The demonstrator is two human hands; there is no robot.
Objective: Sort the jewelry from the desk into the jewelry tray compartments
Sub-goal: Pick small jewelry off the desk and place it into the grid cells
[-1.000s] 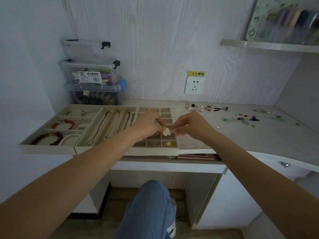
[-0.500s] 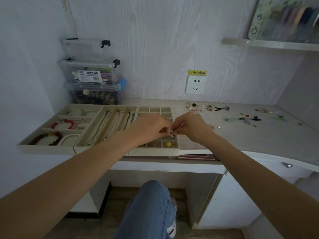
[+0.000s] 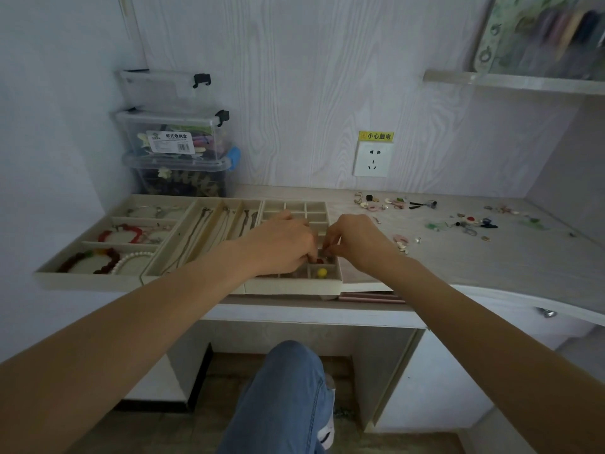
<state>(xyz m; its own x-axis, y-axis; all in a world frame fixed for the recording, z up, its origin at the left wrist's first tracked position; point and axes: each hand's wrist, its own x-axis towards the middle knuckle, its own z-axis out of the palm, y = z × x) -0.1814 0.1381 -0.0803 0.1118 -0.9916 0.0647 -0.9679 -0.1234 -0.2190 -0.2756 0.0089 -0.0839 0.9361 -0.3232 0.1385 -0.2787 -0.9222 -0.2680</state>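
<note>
A second earlier both hands met above the small-compartment jewelry tray (image 3: 296, 286), pinching a white flower-shaped piece between them, clear of the cells; half a second later the white piece was no longer visible and a thin pin-like piece showed between the fingertips; by now the left hand (image 3: 281, 245) and right hand (image 3: 357, 240) had dropped toward 6 o'clock, fingertips down in a cell of the right-hand column, just at 12 o'clock of the cell with the yellow bead (image 3: 321, 272); the pin-like piece was hidden.

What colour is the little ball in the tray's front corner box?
Yellow: the little ball shows best in the head view.
</note>
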